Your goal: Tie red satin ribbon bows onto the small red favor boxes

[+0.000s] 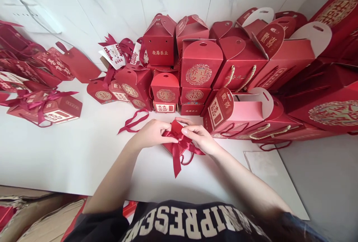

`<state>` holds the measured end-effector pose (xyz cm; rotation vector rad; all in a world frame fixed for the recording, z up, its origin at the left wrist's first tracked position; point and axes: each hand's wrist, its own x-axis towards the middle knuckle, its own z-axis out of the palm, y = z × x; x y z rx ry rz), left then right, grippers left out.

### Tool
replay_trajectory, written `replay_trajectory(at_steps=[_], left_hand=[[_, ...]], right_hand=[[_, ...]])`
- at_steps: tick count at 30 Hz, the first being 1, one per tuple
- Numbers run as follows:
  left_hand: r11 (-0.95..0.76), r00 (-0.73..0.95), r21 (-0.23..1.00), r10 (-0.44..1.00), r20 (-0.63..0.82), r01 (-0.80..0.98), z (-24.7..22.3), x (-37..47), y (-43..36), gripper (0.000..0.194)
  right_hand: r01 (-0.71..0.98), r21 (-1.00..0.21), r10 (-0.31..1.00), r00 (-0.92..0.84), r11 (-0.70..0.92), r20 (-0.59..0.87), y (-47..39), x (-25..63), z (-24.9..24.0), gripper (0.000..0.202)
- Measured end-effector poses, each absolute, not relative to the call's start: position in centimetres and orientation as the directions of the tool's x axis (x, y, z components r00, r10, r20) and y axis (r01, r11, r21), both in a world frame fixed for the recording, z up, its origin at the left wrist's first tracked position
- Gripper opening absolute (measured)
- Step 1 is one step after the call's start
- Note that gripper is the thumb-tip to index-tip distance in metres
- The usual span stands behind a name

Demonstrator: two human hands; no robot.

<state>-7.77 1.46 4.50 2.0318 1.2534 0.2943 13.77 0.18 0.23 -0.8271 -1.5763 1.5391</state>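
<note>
A small red gift box (168, 148) stands on the white table in front of me, partly covered by my hands. Around its top goes a shiny red ribbon (176, 160) tied in a bow, one tail hanging down the near side. My left hand (152, 134) pinches the ribbon at the left of the bow between thumb and bent fingers. From the other side, my right hand (200, 137) has its thumb and fingers closed on the ribbon beside the box's top flap. A twisted dark red cord (188, 162) loops out below the bow.
Red gift boxes (201, 68) are stacked along the wall behind my hands and to the right. A loose ribbon (133, 122) lies left of my hands. Ribboned boxes (63, 107) sit at the far left. Cardboard (53, 217) shows below the table (69, 156).
</note>
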Motion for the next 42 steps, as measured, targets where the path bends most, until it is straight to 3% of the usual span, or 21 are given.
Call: replay_trajectory(at_steps=[8,16,31,35,38,40,42], left_hand=[[-0.161,0.444,0.727,0.870,-0.215,0.668,4.0,-9.3,0.7,0.053],[-0.068,0.559,0.884,0.797,-0.231,0.462,3.1,-10.1,1.3,0.041],[-0.001,0.603,0.922,0.756,-0.253,0.387,2.2,-10.4,1.9,0.040],[0.068,0.569,0.943,0.783,-0.254,0.327,1.8,-10.3,1.9,0.043],[0.111,0.546,0.949,0.796,-0.263,0.295,1.6,-10.2,1.9,0.043],[0.116,0.549,0.952,0.795,-0.259,0.282,1.5,-10.1,1.9,0.043],[0.111,0.557,0.956,0.792,-0.249,0.271,1.4,-9.9,1.8,0.044]], right_hand=[[-0.021,-0.999,0.885,-0.464,0.043,0.048,0.8,13.7,-0.3,0.040],[-0.081,-0.996,0.881,-0.469,0.031,0.066,1.0,13.4,-1.3,0.042],[-0.223,-0.969,0.922,-0.387,-0.109,-0.014,1.0,13.1,-2.9,0.042],[-0.121,-0.992,0.927,-0.374,-0.020,0.027,0.6,13.3,-2.3,0.035],[0.062,-0.994,0.941,-0.332,0.094,0.068,-1.0,13.8,-1.3,0.025],[0.233,-0.946,0.946,-0.284,0.227,0.157,-2.6,14.2,-0.8,0.036],[0.383,-0.865,0.941,-0.220,0.326,0.257,-4.0,14.7,-0.6,0.034]])
